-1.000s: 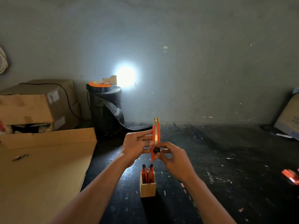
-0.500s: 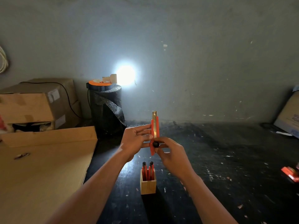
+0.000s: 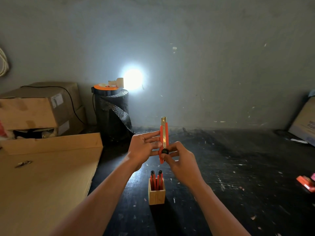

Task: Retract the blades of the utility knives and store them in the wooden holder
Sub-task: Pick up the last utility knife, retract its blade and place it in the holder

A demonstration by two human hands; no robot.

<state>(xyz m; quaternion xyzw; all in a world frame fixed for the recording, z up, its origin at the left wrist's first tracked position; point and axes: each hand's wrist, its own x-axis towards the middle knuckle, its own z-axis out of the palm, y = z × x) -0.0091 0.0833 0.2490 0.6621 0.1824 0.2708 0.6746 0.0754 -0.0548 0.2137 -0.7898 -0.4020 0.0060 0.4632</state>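
An orange utility knife (image 3: 164, 133) stands upright in the air, its metal tip pointing up, above a small wooden holder (image 3: 156, 195). My left hand (image 3: 144, 147) grips the knife's body from the left side. My right hand (image 3: 179, 159) pinches the black knob near the knife's lower end. Two orange knives with black ends (image 3: 156, 179) stand in the holder on the dark table. Another orange knife (image 3: 306, 183) lies at the table's far right edge.
A large cardboard sheet (image 3: 42, 181) covers the left of the table, with stacked cardboard boxes (image 3: 34, 109) behind it. A black bubble-wrap roll (image 3: 112, 114) with a bright lamp (image 3: 133, 79) on it stands at the back. A box (image 3: 305, 123) leans at the far right.
Both hands have lifted the knife slightly higher above the holder; the grip of each hand stays the same.
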